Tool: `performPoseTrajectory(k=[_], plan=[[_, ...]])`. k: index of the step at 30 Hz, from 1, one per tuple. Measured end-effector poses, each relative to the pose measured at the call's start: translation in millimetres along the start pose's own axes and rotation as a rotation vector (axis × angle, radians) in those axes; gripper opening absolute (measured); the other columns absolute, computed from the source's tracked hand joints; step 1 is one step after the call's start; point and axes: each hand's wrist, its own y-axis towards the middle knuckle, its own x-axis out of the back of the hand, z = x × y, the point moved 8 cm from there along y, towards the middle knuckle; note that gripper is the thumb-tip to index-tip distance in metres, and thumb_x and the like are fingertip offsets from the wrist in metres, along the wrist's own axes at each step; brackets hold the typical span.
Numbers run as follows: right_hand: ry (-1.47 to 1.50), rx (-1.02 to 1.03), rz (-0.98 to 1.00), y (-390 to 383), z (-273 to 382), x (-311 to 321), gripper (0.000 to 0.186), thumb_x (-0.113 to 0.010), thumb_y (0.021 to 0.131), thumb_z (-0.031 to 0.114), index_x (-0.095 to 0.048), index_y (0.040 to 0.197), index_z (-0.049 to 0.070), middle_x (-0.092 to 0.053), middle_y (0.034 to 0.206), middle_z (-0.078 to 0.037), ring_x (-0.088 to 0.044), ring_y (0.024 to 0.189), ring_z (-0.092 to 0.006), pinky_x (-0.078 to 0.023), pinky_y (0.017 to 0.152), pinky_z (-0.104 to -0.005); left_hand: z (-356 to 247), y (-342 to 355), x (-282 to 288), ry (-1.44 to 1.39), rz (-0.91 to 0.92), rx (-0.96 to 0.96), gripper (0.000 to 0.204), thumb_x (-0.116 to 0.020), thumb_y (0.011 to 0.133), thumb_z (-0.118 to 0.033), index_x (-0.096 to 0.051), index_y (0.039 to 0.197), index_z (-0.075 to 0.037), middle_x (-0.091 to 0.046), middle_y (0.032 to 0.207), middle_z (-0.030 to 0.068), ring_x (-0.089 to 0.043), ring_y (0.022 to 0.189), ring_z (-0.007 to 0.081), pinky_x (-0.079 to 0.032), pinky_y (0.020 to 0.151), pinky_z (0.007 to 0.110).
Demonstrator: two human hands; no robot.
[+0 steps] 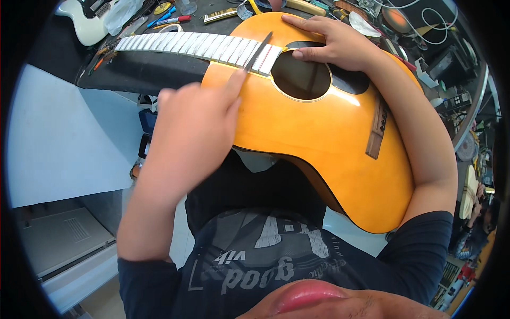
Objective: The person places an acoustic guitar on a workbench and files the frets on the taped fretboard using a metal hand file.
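Observation:
Across my lap and the bench edge lies an orange-yellow acoustic guitar [297, 127], its neck pointing left. White strips, seemingly masking tape, cover the fretboard [196, 45] between the frets, and no strings show. My left hand [199, 119], slightly blurred, is closed on a slim dark file [260, 49]. The file slants across the fretboard's last frets beside the sound hole, its tip past the far edge. My right hand [332, 45] rests on the guitar top with fingers stretched, the thumb over the sound hole [301, 77]. My right forearm lies over the body, near the bridge [377, 130].
A black padded support [133, 72] lies under the neck. Markers [172, 20], a tape roll [171, 28] and a white guitar body [87, 21] sit at the back left. Tools and cables [433, 26] crowd the back right. Another person [481, 220] shows at the far right.

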Motion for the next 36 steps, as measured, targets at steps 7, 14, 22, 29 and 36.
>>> performPoseTrajectory(k=[7, 14, 22, 29, 36], plan=[[-0.020, -0.003, 0.014, 1.9, 4.1, -2.9, 0.087, -0.079, 0.100, 0.058, -0.044, 0.175, 0.030, -0.064, 0.149, -0.019, -0.061, 0.140, -0.0356, -0.049, 0.118, -0.0450, 7.5, -48.3, 7.4, -0.018, 0.065, 0.059, 0.036, -0.065, 0.107, -0.016, -0.074, 0.141, -0.008, -0.071, 0.078, 0.0118, -0.071, 0.081, 0.0347, -0.045, 0.081, 0.052], [0.033, -0.055, 0.010, -0.5, 1.3, 1.1, 0.087, -0.079, 0.100, 0.058, -0.044, 0.174, 0.031, -0.063, 0.149, -0.017, -0.062, 0.139, -0.0356, -0.049, 0.118, -0.0447, -0.4, -7.7, 2.8, 0.092, 0.028, -0.019, 0.042, -0.064, 0.106, -0.008, -0.072, 0.147, -0.004, -0.073, 0.085, 0.0139, -0.065, 0.080, 0.0327, -0.041, 0.078, 0.046], [-0.038, -0.060, 0.031, 1.8, 2.6, 0.3, 0.089, -0.078, 0.099, 0.060, -0.042, 0.175, 0.033, -0.063, 0.149, -0.017, -0.063, 0.137, -0.0355, -0.050, 0.116, -0.0446, -0.2, -19.6, 6.4, 0.081, 0.056, -0.021, 0.043, -0.067, 0.104, -0.007, -0.072, 0.147, -0.004, -0.069, 0.079, 0.0151, -0.065, 0.079, 0.0333, -0.044, 0.082, 0.045], [-0.060, -0.073, 0.031, 0.3, -6.0, -3.2, 0.088, -0.079, 0.099, 0.060, -0.043, 0.175, 0.033, -0.063, 0.150, -0.017, -0.062, 0.139, -0.0358, -0.050, 0.117, -0.0448, -1.5, -53.8, 6.7, 0.041, 0.083, 0.008, 0.044, -0.069, 0.103, -0.006, -0.072, 0.146, -0.003, -0.067, 0.076, 0.0128, -0.064, 0.078, 0.0315, -0.042, 0.080, 0.044], [-0.012, -0.090, 0.041, 3.0, 0.6, -0.6, 0.088, -0.079, 0.098, 0.059, -0.044, 0.175, 0.033, -0.063, 0.151, -0.017, -0.062, 0.139, -0.0359, -0.049, 0.117, -0.0444, 1.6, 3.3, -2.4, 0.088, 0.028, -0.021, 0.042, -0.067, 0.105, -0.008, -0.072, 0.147, -0.004, -0.070, 0.081, 0.0156, -0.065, 0.079, 0.0340, -0.044, 0.083, 0.045]])
